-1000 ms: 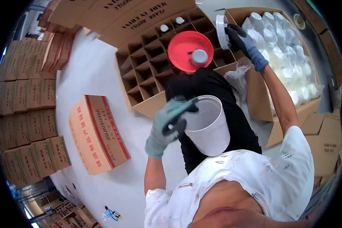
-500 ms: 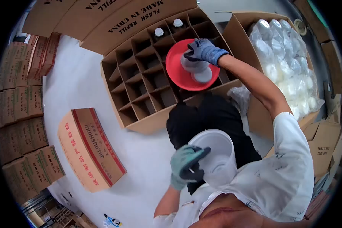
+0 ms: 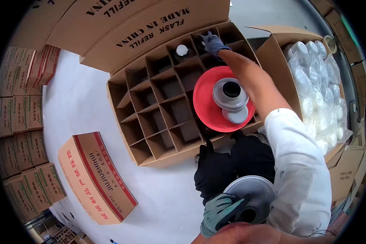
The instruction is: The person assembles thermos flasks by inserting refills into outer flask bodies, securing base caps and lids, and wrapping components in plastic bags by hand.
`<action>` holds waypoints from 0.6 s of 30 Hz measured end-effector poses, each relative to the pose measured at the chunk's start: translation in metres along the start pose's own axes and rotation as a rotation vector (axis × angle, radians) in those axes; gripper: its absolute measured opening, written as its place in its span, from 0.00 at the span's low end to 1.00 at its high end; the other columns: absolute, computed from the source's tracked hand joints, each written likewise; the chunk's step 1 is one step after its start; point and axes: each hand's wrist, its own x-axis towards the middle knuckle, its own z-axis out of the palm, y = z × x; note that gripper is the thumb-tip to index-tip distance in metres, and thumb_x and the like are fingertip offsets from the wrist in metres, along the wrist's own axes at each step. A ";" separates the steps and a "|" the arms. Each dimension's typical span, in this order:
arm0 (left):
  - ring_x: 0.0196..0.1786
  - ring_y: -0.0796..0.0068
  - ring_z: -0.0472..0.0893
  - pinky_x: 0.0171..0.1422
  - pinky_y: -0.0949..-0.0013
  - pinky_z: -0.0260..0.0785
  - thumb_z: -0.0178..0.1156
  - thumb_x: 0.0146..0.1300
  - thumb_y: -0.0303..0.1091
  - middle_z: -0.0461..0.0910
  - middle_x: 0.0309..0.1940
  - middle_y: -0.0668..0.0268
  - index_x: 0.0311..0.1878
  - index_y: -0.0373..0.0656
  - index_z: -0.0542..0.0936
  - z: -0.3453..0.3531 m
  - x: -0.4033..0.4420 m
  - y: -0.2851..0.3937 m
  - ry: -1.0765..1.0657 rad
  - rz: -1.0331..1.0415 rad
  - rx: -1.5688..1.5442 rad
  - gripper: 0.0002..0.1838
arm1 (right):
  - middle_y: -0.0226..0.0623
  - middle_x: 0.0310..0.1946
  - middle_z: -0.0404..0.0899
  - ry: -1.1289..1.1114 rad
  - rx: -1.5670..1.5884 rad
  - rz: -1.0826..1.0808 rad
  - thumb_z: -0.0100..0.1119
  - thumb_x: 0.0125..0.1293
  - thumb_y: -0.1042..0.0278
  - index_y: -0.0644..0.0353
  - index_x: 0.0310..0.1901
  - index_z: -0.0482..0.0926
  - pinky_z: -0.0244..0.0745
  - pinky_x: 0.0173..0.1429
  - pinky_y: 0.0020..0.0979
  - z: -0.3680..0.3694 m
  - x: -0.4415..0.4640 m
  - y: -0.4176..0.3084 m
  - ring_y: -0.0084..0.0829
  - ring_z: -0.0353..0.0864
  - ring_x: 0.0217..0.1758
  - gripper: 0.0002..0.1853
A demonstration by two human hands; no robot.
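Observation:
My right hand, in a blue-grey glove, reaches into an upper compartment of the divided cardboard box. Its fingers are closed there, and what they hold is hidden. One white-capped bottle stands in the compartment to its left. Across the box's dividers lies a red round tray, bearing a translucent round piece with a black centre and a grey-white disc. My left hand, in a green-grey glove, grips the near left rim of a whitish tub at my lap.
At the right, an open carton holds several plastic-wrapped clear and white items. A closed red-striped carton lies on the floor at the left. Stacked cartons line the far left. The divided box's flap stands raised behind it.
My right hand has left the translucent piece on the red tray and moved up to a compartment, where a second white cap no longer shows. My left hand and the tub are lower in view.

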 end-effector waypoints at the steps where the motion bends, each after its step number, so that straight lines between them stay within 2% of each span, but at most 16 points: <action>1: 0.26 0.64 0.77 0.37 0.65 0.71 0.66 0.36 0.37 0.75 0.22 0.65 0.51 0.34 0.81 -0.002 0.000 0.000 -0.011 0.017 -0.015 0.33 | 0.59 0.59 0.68 0.015 0.044 0.021 0.56 0.57 0.64 0.46 0.64 0.67 0.70 0.60 0.47 -0.010 -0.006 0.001 0.54 0.71 0.60 0.30; 2: 0.27 0.64 0.78 0.39 0.65 0.72 0.66 0.38 0.37 0.76 0.23 0.64 0.52 0.34 0.80 -0.004 0.000 0.001 -0.055 0.003 -0.021 0.32 | 0.60 0.59 0.67 0.028 0.085 0.044 0.56 0.57 0.64 0.45 0.64 0.68 0.70 0.60 0.48 -0.022 -0.012 0.006 0.55 0.71 0.59 0.29; 3: 0.28 0.64 0.79 0.41 0.64 0.72 0.66 0.41 0.37 0.78 0.24 0.63 0.52 0.33 0.80 -0.005 0.001 0.003 -0.100 -0.010 -0.026 0.31 | 0.62 0.57 0.65 0.165 0.132 -0.024 0.60 0.57 0.61 0.44 0.63 0.69 0.70 0.59 0.49 -0.035 -0.017 0.011 0.59 0.73 0.55 0.29; 5: 0.31 0.64 0.81 0.46 0.64 0.73 0.64 0.50 0.38 0.81 0.28 0.61 0.53 0.32 0.78 -0.012 0.005 0.012 -0.245 -0.087 -0.008 0.27 | 0.60 0.56 0.67 0.283 0.288 -0.118 0.63 0.56 0.58 0.45 0.61 0.70 0.71 0.58 0.47 -0.089 -0.040 0.017 0.56 0.75 0.52 0.29; 6: 0.33 0.64 0.81 0.48 0.64 0.73 0.62 0.55 0.38 0.81 0.30 0.61 0.55 0.32 0.77 -0.009 0.000 0.004 -0.201 -0.123 -0.243 0.26 | 0.58 0.56 0.67 0.352 0.363 -0.175 0.65 0.55 0.57 0.46 0.61 0.70 0.72 0.57 0.46 -0.118 -0.052 0.019 0.54 0.76 0.50 0.30; 7: 0.35 0.65 0.82 0.50 0.64 0.73 0.59 0.59 0.39 0.82 0.32 0.60 0.56 0.31 0.76 -0.006 0.000 -0.011 -0.160 -0.156 -0.480 0.25 | 0.53 0.54 0.70 0.366 0.567 -0.178 0.66 0.55 0.55 0.47 0.60 0.71 0.74 0.54 0.42 -0.138 -0.065 0.027 0.47 0.78 0.48 0.29; 8: 0.39 0.66 0.81 0.53 0.63 0.72 0.56 0.63 0.40 0.82 0.35 0.60 0.58 0.32 0.75 -0.001 -0.005 -0.013 -0.072 -0.186 -0.521 0.24 | 0.48 0.52 0.72 0.373 0.771 -0.182 0.67 0.56 0.54 0.49 0.58 0.71 0.76 0.51 0.38 -0.159 -0.083 0.035 0.41 0.79 0.45 0.29; 9: 0.42 0.66 0.81 0.55 0.63 0.71 0.53 0.67 0.41 0.81 0.39 0.59 0.59 0.32 0.73 0.002 -0.003 -0.010 0.018 -0.212 -0.561 0.24 | 0.36 0.48 0.73 0.142 1.166 -0.050 0.65 0.59 0.54 0.51 0.57 0.72 0.77 0.45 0.29 -0.188 -0.110 0.036 0.29 0.79 0.42 0.26; 10: 0.48 0.66 0.78 0.59 0.63 0.68 0.52 0.68 0.40 0.78 0.45 0.58 0.62 0.33 0.71 0.003 0.010 -0.008 0.110 -0.205 -0.508 0.25 | 0.32 0.50 0.71 0.014 1.371 0.126 0.63 0.63 0.65 0.53 0.56 0.73 0.75 0.44 0.23 -0.214 -0.138 0.036 0.23 0.75 0.46 0.20; 12: 0.61 0.64 0.72 0.67 0.61 0.62 0.55 0.67 0.37 0.71 0.60 0.54 0.67 0.35 0.65 0.005 0.031 -0.013 0.245 -0.157 -0.493 0.28 | 0.28 0.40 0.74 -0.004 1.456 -0.049 0.52 0.69 0.62 0.54 0.50 0.75 0.75 0.41 0.21 -0.215 -0.197 0.042 0.20 0.75 0.39 0.11; 13: 0.67 0.63 0.65 0.70 0.61 0.57 0.59 0.63 0.35 0.63 0.66 0.54 0.69 0.36 0.60 0.005 0.047 -0.008 0.235 -0.093 -0.457 0.33 | 0.25 0.35 0.76 -0.020 1.501 -0.137 0.46 0.73 0.60 0.54 0.47 0.76 0.75 0.40 0.21 -0.216 -0.226 0.044 0.18 0.76 0.36 0.11; 14: 0.72 0.61 0.59 0.73 0.61 0.53 0.63 0.60 0.33 0.55 0.71 0.54 0.71 0.37 0.55 0.002 0.057 0.000 0.226 -0.013 -0.411 0.39 | 0.23 0.32 0.75 -0.145 2.001 0.089 0.44 0.73 0.58 0.53 0.48 0.76 0.76 0.40 0.22 -0.217 -0.257 0.035 0.17 0.75 0.33 0.13; 15: 0.73 0.61 0.55 0.75 0.61 0.50 0.67 0.56 0.32 0.51 0.72 0.54 0.72 0.38 0.52 0.002 0.061 -0.006 0.244 0.055 -0.257 0.45 | 0.22 0.33 0.76 -0.097 2.003 0.192 0.45 0.73 0.59 0.56 0.52 0.74 0.76 0.40 0.21 -0.233 -0.302 0.010 0.17 0.75 0.33 0.14; 17: 0.74 0.59 0.53 0.75 0.62 0.49 0.70 0.52 0.30 0.51 0.72 0.54 0.73 0.38 0.51 -0.002 0.068 -0.001 0.235 0.242 -0.026 0.49 | 0.29 0.41 0.77 -0.024 1.819 -0.133 0.49 0.71 0.58 0.58 0.55 0.72 0.76 0.47 0.23 -0.230 -0.347 -0.012 0.18 0.77 0.41 0.17; 18: 0.74 0.59 0.53 0.76 0.62 0.48 0.72 0.50 0.30 0.51 0.72 0.54 0.73 0.38 0.51 -0.004 0.071 0.002 0.245 0.335 0.086 0.51 | 0.31 0.43 0.77 0.039 1.675 -0.207 0.49 0.71 0.59 0.58 0.55 0.72 0.76 0.48 0.23 -0.232 -0.365 -0.021 0.20 0.77 0.42 0.17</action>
